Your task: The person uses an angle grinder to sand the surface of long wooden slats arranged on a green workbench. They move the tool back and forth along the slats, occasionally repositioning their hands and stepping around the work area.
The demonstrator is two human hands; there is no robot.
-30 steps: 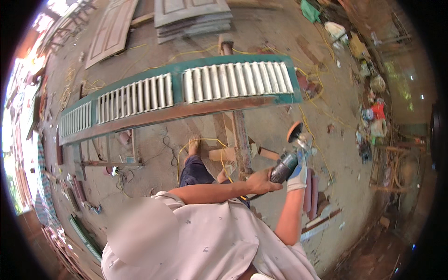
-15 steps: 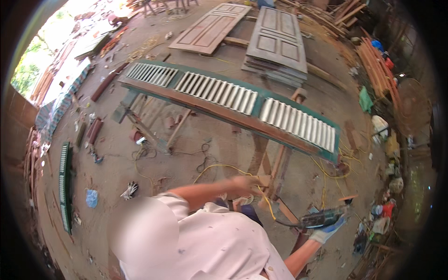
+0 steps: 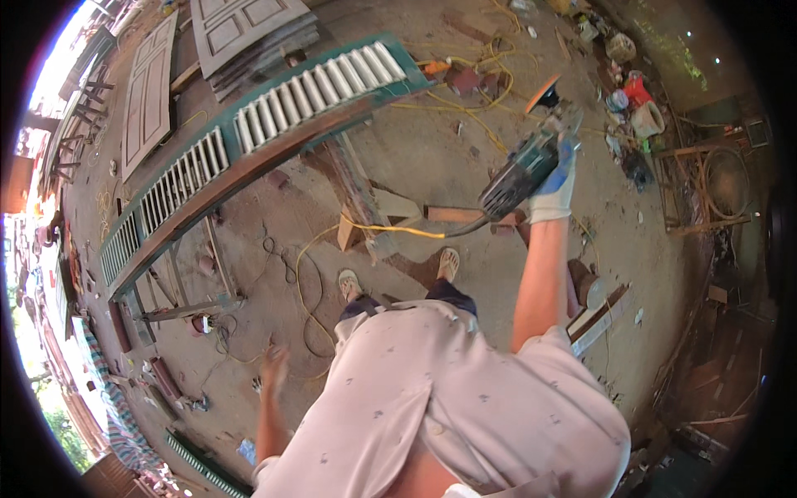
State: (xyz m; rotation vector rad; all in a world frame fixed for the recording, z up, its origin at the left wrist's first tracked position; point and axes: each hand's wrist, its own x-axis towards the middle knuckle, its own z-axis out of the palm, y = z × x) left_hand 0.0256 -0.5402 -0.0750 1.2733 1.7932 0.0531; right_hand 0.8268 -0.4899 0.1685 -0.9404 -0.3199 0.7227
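Observation:
My right hand point(image 3: 556, 187), in a white and blue glove, is closed round a dark angle grinder point(image 3: 519, 176). The orange-edged disc point(image 3: 543, 94) on its head points up and away from me. From the grinder's rear runs a black cord joined to a yellow cable point(image 3: 390, 228). Bare and slightly blurred, my left hand point(image 3: 274, 365) hangs low at my left side with loose fingers and nothing visible in it. Ahead lies a long green louvred shutter panel point(image 3: 249, 149) with whitish slats, resting on wooden trestles. The grinder is apart from it, to its right.
Panelled doors point(image 3: 149, 95) lie at the far left, beside a stack of more doors point(image 3: 241, 37). Yellow cable coils point(image 3: 490, 108) and a dark cord loop point(image 3: 307, 290) cross the floor. A smaller green louvred panel point(image 3: 203, 465) lies at the lower left. Clutter point(image 3: 635, 116) lines the right.
My view has turned to the right, so the shutter panel sits further left. My right hand has raised the grinder out ahead, and my left hand has dropped from in front of me to my side.

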